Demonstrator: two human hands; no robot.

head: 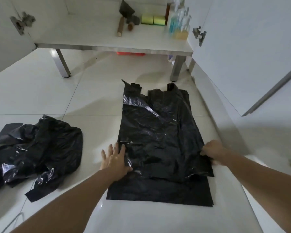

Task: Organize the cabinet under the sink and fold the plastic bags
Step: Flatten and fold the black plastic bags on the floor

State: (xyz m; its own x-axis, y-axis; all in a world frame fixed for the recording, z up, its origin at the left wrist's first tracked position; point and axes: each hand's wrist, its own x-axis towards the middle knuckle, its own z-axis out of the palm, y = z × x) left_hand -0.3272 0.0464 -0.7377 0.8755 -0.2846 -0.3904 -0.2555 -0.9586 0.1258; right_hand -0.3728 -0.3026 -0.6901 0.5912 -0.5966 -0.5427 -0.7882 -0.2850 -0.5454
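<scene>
A black plastic bag lies spread flat on the white tiled floor in front of the open sink cabinet, on top of other flat black bags whose edges show at the near end. My left hand presses flat on the bag's left edge with straight fingers. My right hand pinches the bag's right edge, lifting it slightly. A crumpled heap of black bags lies on the floor to the left.
On the cabinet shelf stand a scraper with wooden handle, two yellow sponges and bottles at the right. Both cabinet doors hang open; the right door reaches near the bag. A red object sits under the cabinet.
</scene>
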